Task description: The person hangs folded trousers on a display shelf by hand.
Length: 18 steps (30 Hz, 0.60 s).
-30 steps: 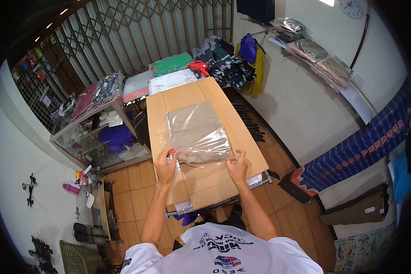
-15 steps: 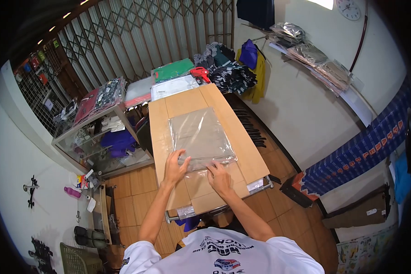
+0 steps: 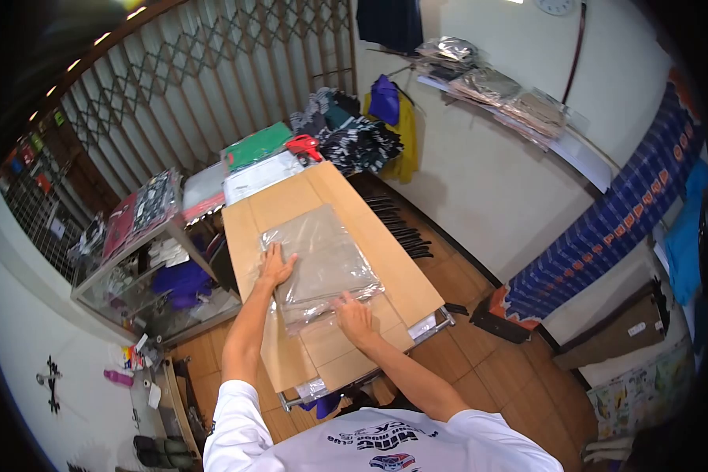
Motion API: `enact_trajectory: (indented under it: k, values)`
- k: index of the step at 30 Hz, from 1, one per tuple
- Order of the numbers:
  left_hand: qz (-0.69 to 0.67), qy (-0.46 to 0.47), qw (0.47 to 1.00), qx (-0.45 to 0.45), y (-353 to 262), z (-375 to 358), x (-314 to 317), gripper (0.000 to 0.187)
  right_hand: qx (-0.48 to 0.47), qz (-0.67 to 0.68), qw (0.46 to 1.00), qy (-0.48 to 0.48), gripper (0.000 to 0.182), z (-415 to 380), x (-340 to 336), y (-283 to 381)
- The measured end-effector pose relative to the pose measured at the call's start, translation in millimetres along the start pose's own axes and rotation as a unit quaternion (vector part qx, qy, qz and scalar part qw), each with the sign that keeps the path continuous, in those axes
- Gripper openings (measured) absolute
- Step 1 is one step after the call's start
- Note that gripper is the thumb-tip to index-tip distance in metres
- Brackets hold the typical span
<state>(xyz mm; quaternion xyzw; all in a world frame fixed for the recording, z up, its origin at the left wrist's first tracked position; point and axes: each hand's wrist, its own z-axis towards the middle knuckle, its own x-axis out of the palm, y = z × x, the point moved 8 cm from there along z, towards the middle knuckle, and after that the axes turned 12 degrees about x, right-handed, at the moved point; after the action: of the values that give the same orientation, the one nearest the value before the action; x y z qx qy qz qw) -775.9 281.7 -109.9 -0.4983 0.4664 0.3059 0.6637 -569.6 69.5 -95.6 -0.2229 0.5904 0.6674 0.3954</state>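
A folded grey-beige garment in a clear plastic bag (image 3: pixel 320 250) lies on a tan wooden-topped table (image 3: pixel 393 271). My left hand (image 3: pixel 276 266) rests on the bag's left side, its fingers spread out over the plastic. At the near edge of the bag, my right hand (image 3: pixel 355 318) has its fingers bent onto the loose, crumpled plastic and closed on it. The bag's near flap sticks out toward me between the two hands.
Papers (image 3: pixel 263 179), a green packet (image 3: pixel 257 146) and a red tape dispenser (image 3: pixel 304 146) sit beyond the table's far end. A glass display case (image 3: pixel 161 275) stands left. Dark hangers (image 3: pixel 397 228) lie along the right side; a blue patterned roll (image 3: pixel 598 212) leans farther right.
My left hand has slid from the bag's near edge up its left side, opening flat. My right hand stays at the near edge. The whole view has shifted with my head.
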Motion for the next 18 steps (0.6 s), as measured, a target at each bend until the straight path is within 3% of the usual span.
enact_trajectory:
  k: [11,18]
  values:
    - [0.024,0.030,0.994,-0.107,-14,1,-22,0.095,-0.016,-0.004,0.999,0.036,0.016,-27,-17,-1]
    - [0.033,0.074,0.988,-0.129,-10,6,-19,0.094,-0.008,0.007,0.997,0.078,0.012,-71,-50,8]
